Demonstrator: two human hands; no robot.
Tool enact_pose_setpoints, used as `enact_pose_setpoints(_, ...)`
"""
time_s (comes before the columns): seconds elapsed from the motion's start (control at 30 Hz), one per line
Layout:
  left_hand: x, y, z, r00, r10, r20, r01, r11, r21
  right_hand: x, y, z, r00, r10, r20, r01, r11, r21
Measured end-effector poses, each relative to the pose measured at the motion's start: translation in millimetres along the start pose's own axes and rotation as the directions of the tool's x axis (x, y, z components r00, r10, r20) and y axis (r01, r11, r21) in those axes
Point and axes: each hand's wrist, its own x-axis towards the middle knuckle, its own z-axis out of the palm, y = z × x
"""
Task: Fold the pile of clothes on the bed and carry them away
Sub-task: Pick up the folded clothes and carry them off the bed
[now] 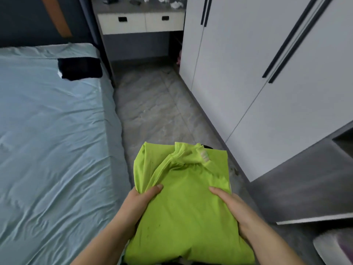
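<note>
A folded lime-green shirt (pixel 187 203) tops a stack of clothes held over the floor beside the bed; dark fabric shows under its far and near edges. My left hand (pixel 140 201) grips the stack's left side, thumb on top and fingers hidden beneath. My right hand (pixel 232 209) holds the right side the same way, thumb lying across the green cloth. A black folded garment (pixel 80 68) lies on the light-blue bed (pixel 49 142) near its far right corner.
A grey tiled floor aisle (pixel 152 104) runs between the bed and white wardrobe doors (pixel 257 73) on the right. A white-drawered desk (pixel 141 22) closes the far end. A grey ledge (pixel 298 188) and a pale object (pixel 336 247) sit at lower right.
</note>
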Motion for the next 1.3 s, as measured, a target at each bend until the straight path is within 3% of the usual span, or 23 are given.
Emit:
enact_pose_setpoints(0.73,262,193,35,0.926,-0.033,-0.376,-0.097,0.942,-0.320,324,-328,67,0.927,0.147,0.344,-0.008,0.927,-0.374)
enact_pose_setpoints(0.97,356,268,-15,0.898,-0.027,-0.440,-0.124,0.942,-0.312,417,-400,142,0.915,0.183,0.359,-0.017,0.907,-0.421)
enact_pose_setpoints(1.3,482,408,-136,0.918,-0.009,-0.396,-0.112,0.953,-0.281,519,-509,288,0.923,0.139,0.359,0.018,0.916,-0.402)
